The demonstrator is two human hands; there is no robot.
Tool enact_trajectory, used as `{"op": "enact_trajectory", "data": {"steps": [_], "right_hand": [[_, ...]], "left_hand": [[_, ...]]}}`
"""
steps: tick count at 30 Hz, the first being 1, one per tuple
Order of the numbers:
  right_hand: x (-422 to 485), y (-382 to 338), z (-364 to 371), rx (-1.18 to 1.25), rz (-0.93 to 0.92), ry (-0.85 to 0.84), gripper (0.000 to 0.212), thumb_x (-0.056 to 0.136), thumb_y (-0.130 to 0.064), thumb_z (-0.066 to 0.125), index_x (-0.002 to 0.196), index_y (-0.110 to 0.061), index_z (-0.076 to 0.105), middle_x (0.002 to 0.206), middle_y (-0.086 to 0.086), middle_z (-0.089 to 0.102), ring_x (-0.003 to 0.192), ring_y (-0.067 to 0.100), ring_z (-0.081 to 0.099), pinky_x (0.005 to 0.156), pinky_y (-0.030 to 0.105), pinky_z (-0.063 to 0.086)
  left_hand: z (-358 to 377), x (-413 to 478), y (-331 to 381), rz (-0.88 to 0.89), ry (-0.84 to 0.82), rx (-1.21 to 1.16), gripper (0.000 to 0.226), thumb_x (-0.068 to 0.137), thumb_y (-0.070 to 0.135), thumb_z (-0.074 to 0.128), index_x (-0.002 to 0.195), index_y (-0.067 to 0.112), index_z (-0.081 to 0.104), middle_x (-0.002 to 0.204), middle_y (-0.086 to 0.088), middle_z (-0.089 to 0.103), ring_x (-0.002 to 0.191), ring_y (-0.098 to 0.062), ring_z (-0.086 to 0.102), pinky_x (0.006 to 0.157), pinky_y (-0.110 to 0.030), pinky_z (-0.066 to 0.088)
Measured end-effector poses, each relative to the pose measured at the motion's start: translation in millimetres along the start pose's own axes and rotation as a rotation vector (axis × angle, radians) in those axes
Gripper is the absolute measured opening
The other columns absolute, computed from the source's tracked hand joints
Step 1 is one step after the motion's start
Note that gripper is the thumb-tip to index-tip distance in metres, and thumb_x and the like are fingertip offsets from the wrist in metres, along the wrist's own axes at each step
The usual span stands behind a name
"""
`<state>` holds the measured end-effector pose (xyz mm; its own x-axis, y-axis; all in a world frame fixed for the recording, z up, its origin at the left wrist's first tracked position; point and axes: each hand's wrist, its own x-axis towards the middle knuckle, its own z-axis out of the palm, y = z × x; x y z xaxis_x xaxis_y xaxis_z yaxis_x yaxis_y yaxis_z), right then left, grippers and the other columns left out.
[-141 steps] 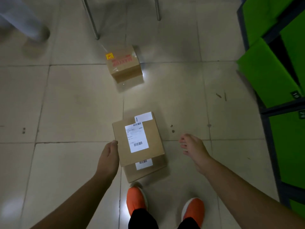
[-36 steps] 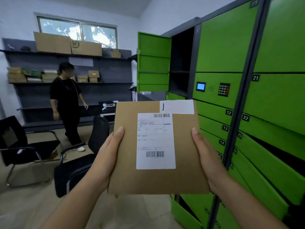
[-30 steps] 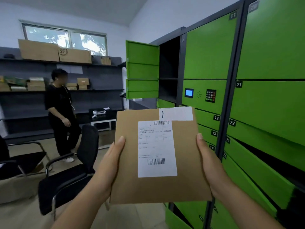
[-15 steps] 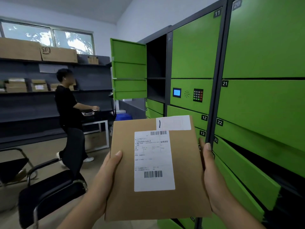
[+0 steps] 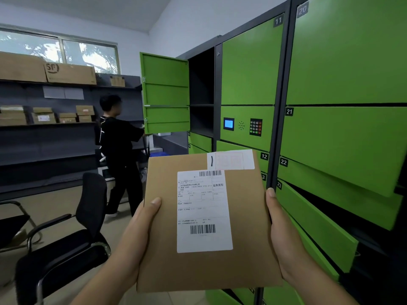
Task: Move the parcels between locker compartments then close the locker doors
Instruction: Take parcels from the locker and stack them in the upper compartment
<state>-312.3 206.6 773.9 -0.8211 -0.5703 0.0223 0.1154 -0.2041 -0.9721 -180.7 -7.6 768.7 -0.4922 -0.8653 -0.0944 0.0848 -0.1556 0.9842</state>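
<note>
Brown parcel (image 5: 163, 256) between left hand (image 5: 137, 236), right hand (image 5: 284, 236)

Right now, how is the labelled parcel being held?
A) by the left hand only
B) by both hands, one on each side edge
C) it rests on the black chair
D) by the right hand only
B: the left hand and the right hand each hold one side edge of the parcel, with a thumb on its labelled face.
</note>
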Motion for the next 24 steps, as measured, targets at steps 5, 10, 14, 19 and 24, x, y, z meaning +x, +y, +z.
{"op": "enact_trajectory", "data": {"steps": [5, 10, 14, 19, 24], "right_hand": [[1, 0, -9, -0.075, -0.085, -0.02, 0.052, 0.102, -0.061, 0.038, 0.114, -0.029, 0.077, 0.101, 0.001, 0.083, 0.09, 0.02, 0.08, 0.082, 0.039, 0.059], [-12, -9, -24, -0.07, -0.207, 0.019, 0.034, 0.102, -0.051, 0.048, 0.131, -0.047, 0.064, 0.115, -0.015, 0.079, 0.099, 0.007, 0.077, 0.078, 0.03, 0.058], [-26, -31, -48, -0.092, -0.281, 0.081, 0.03, 0.105, -0.042, 0.048, 0.127, -0.041, 0.067, 0.106, -0.015, 0.081, 0.09, 0.004, 0.078, 0.063, 0.017, 0.058], [-49, -49, -86, -0.155, -0.355, 0.272, 0.037, 0.101, -0.051, 0.05, 0.132, -0.037, 0.066, 0.112, -0.012, 0.079, 0.101, 0.01, 0.076, 0.082, 0.031, 0.056], [-88, -69, -131, -0.253, -0.423, 0.484, 0.046, 0.09, -0.063, 0.053, 0.132, -0.047, 0.064, 0.115, -0.022, 0.076, 0.106, 0.004, 0.073, 0.101, 0.038, 0.054]], "left_hand": [[6, -2, 9, -0.013, 0.002, -0.027, 0.019, 0.11, 0.028, 0.049, 0.123, 0.018, 0.061, 0.069, -0.009, 0.067, 0.06, -0.027, 0.063, 0.057, -0.032, 0.039], [22, -7, 22, 0.03, -0.022, 0.022, 0.01, 0.112, 0.022, 0.045, 0.12, 0.017, 0.04, 0.08, -0.005, 0.05, 0.068, -0.02, 0.048, 0.056, -0.031, 0.031], [54, -16, 30, 0.032, -0.08, 0.011, 0.018, 0.111, 0.024, 0.048, 0.129, 0.021, 0.047, 0.081, -0.006, 0.052, 0.068, -0.022, 0.05, 0.056, -0.032, 0.033], [96, -29, 28, 0.095, -0.341, 0.111, 0.036, 0.11, 0.031, 0.051, 0.143, 0.018, 0.047, 0.081, -0.005, 0.047, 0.068, -0.02, 0.044, 0.055, -0.031, 0.032], [142, -62, 45, 0.212, -0.52, 0.149, 0.171, 0.022, 0.102, 0.059, 0.152, -0.006, 0.043, 0.076, 0.0, 0.035, 0.056, -0.01, 0.063, 0.05, 0.0, 0.041]]}}
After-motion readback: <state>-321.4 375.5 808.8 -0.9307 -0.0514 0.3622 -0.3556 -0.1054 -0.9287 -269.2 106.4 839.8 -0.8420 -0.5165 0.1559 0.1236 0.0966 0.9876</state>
